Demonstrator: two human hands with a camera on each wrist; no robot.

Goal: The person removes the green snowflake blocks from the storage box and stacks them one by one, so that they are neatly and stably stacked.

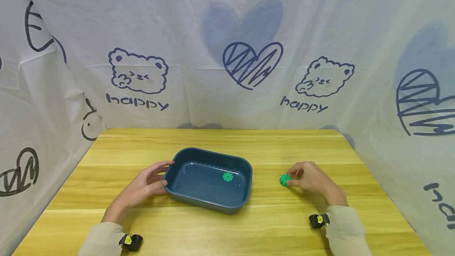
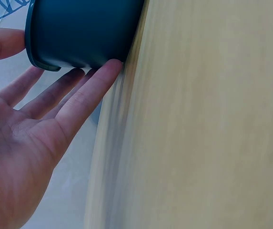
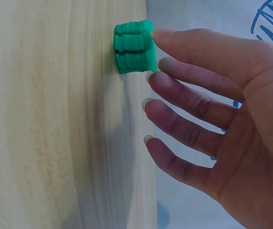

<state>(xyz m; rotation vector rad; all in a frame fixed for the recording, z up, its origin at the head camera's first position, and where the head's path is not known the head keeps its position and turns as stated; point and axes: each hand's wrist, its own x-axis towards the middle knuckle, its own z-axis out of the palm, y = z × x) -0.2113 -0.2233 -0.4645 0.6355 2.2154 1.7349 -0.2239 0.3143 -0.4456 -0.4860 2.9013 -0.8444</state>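
A dark blue rectangular bin [image 1: 209, 207] rests on the table with one green notched plastic disc [image 1: 228, 176] lying inside, toward its right end. My left hand [image 1: 147, 183] touches the bin's left end, fingers spread and fairly straight against the rim and outer wall. In the left wrist view, fingertips [image 2: 112, 65] meet the bin's outside. To the right of the bin, a short stack of green notched discs [image 3: 130, 47] stands on the table. My right hand [image 1: 310, 177] pinches the stack's top disc between thumb and index finger; the other fingers are loosely bent.
The wooden table [image 1: 227, 234] ends at a white cloth backdrop [image 1: 192, 31] printed with hearts and bears, which also hangs along both sides. A small black wrist camera [image 1: 132, 242] sits on the left wrist, another camera [image 1: 317, 221] on the right.
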